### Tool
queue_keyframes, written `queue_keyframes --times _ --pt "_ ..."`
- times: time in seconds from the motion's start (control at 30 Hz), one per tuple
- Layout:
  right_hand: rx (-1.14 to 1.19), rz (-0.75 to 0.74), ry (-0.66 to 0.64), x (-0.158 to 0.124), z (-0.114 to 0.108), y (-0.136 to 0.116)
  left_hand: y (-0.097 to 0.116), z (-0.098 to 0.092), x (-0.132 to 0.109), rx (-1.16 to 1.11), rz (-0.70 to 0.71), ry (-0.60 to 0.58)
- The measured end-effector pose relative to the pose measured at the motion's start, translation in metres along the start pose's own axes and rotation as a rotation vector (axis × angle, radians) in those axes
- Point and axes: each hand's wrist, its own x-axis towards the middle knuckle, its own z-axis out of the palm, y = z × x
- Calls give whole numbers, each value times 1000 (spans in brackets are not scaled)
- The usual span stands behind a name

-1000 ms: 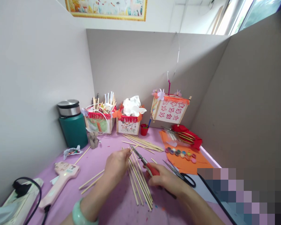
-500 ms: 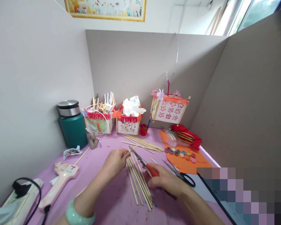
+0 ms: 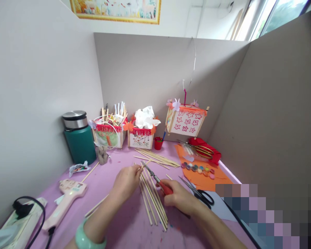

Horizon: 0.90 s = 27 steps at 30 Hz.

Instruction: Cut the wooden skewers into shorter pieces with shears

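Observation:
My left hand (image 3: 126, 180), with a pale green bangle on the wrist, pinches a thin wooden stick (image 3: 148, 162) between its fingertips. My right hand (image 3: 180, 195) is closed round the red handles of a pair of shears (image 3: 155, 177). Their narrow metal blades meet the stick just beyond my left fingertips; whether they are fully closed on it is too small to tell. Beneath both hands a loose bundle of wooden sticks (image 3: 152, 200) lies on the purple tabletop (image 3: 129, 228). Black-handled scissors (image 3: 199, 194) rest to the right of my right hand.
Left: a pink glue gun (image 3: 67, 200), a power strip (image 3: 23, 218) and a green flask (image 3: 80, 143). At the back: decorated boxes (image 3: 140, 140), more sticks (image 3: 158, 158), a red pot (image 3: 158, 143) and a hanging lantern (image 3: 188, 121). Right: paint pots (image 3: 197, 168) on orange paper (image 3: 220, 178).
The view has shifted slightly. My left forearm has moved a little to the right, baring more of the sticks beside it. Both hands keep their hold at nearly the same spot.

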Motion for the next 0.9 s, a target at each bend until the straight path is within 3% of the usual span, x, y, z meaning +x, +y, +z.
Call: queue_keyframes --times 0.13,0.3,0.63,0.9 --pt "0 17 27 0 1 0 0 4 -2 105 -3 60" --pt "60 7 22 -4 1 -1 1 5 -1 170 -4 39" --pt "173 22 -69 -10 -2 -12 -5 -1 5 -123 -1 -85" --pt "104 11 -31 -2 0 -1 -5 -1 6 -123 -15 -76"
